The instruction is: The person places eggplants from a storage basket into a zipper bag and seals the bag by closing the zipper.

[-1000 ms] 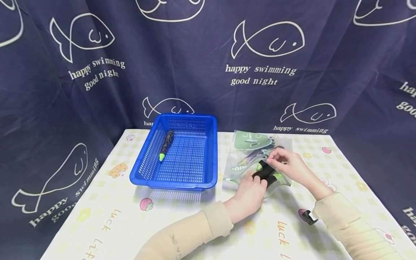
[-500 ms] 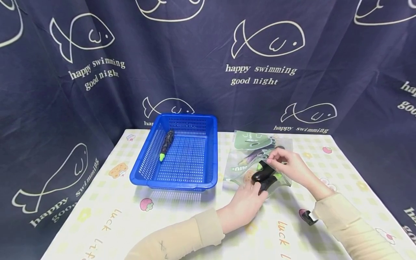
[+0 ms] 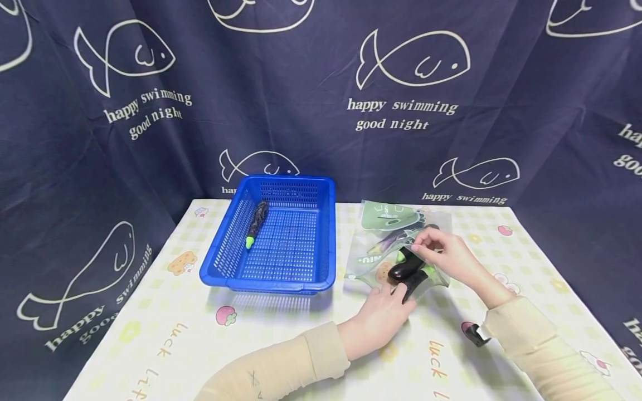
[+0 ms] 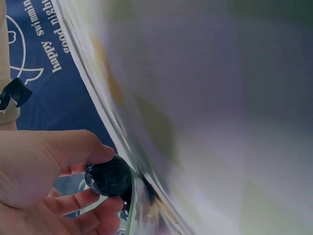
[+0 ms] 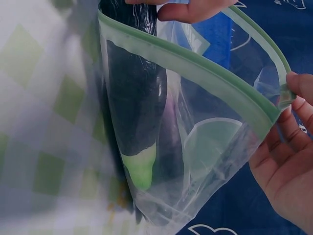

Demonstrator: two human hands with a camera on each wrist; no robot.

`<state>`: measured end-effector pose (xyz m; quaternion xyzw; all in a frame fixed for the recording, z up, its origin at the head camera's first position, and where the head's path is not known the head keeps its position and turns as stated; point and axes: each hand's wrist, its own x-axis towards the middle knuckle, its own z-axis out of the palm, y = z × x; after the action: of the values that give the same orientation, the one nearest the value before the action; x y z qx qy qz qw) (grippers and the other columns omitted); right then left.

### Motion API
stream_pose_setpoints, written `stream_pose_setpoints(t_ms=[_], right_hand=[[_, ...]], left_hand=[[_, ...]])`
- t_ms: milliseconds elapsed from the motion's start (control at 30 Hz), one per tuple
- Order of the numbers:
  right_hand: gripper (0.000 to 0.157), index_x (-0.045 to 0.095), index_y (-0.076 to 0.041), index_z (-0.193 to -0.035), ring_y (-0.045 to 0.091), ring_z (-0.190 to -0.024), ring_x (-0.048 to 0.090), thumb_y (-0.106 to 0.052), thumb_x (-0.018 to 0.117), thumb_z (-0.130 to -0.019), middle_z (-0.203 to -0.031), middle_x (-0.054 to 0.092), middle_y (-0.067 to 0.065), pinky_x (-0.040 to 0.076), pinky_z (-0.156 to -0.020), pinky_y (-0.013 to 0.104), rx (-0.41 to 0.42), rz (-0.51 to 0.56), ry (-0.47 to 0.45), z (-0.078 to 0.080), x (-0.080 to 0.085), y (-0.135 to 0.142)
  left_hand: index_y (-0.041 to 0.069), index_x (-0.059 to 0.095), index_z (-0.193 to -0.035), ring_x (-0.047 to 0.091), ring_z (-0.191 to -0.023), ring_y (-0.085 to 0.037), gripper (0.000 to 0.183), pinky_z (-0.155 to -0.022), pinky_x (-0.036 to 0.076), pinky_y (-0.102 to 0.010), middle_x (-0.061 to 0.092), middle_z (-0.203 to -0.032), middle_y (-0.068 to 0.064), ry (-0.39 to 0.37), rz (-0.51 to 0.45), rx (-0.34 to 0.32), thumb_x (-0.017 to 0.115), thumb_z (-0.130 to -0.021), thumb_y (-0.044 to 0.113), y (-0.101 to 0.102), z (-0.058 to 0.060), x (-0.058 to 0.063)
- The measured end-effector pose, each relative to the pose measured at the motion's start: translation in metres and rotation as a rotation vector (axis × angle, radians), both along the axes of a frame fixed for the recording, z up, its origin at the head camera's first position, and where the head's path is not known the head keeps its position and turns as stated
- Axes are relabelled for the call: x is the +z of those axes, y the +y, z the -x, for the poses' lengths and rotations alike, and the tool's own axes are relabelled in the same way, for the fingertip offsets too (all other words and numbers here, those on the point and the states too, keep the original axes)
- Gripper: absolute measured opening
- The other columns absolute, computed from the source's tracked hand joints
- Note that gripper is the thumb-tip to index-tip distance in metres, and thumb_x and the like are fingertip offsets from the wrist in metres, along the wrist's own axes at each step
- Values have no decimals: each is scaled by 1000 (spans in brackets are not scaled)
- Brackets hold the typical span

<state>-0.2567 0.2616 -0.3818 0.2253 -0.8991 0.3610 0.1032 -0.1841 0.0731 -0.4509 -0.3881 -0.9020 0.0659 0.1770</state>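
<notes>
A clear zip bag with a green rim [image 5: 190, 58] lies at the right of the table in the head view, its mouth spread. Several dark eggplants are in it, one glossy black [image 3: 403, 272]. My left hand [image 3: 379, 317] holds the end of a dark, wrinkled eggplant [image 4: 108, 176] between thumb and fingers at the bag's mouth. That eggplant's green tip [image 5: 141, 169] lies inside the bag in the right wrist view. With thumb and fingers, my right hand [image 3: 448, 255] pinches the rim's corner, holding it up.
A blue perforated basket [image 3: 268, 285] stands left of the bag. One dark eggplant with a green tip [image 3: 257, 223] lies in it along the left side. A patterned cloth [image 3: 281, 356] covers the table, and a dark blue curtain [image 3: 321, 106] hangs behind.
My left hand has drawn back slightly from over the eggplants toward the table's front, uncovering the glossy black one, and now holds the nearer eggplant's end. My right hand has stayed on the bag's rim.
</notes>
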Motion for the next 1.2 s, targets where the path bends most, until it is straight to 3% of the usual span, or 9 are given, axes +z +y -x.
stream_pose_setpoints(t_ms=[400, 767, 933, 1200], right_hand=[[7, 62, -16, -86, 4, -67, 58, -12, 68, -86, -72, 59, -5, 46, -66, 15, 4, -6, 30, 1, 0, 0], [6, 63, -16, -86, 4, -68, 58, -13, 68, -86, -72, 60, -5, 45, -67, 14, 3, -4, 31, 2, 2, 0], [6, 63, -16, -86, 4, -69, 57, -12, 68, -86, -72, 59, -5, 45, -68, 13, 9, -6, 46, 1, 1, 0], [7, 63, -16, -85, 4, -69, 56, -11, 68, -86, -73, 60, -5, 44, -69, 13, 19, -3, 54, 1, 1, 1]], left_hand=[[26, 57, -100, 50, -85, -15, 14, -56, 35, -24, 48, -104, 1, -19, 15, -15, 62, -88, 27, 6, -2, 2], [23, 59, -96, 48, -78, -14, 8, -54, 37, -22, 50, -100, 2, 1, -3, -27, 62, -89, 26, 14, 5, 5], [24, 60, -95, 48, -80, -15, 8, -58, 40, -25, 49, -100, 2, 2, 2, -19, 63, -88, 24, 18, 8, 8], [25, 59, -95, 47, -83, -16, 6, -60, 37, -27, 48, -103, 3, -21, 7, 13, 60, -90, 24, 26, 13, 10]])
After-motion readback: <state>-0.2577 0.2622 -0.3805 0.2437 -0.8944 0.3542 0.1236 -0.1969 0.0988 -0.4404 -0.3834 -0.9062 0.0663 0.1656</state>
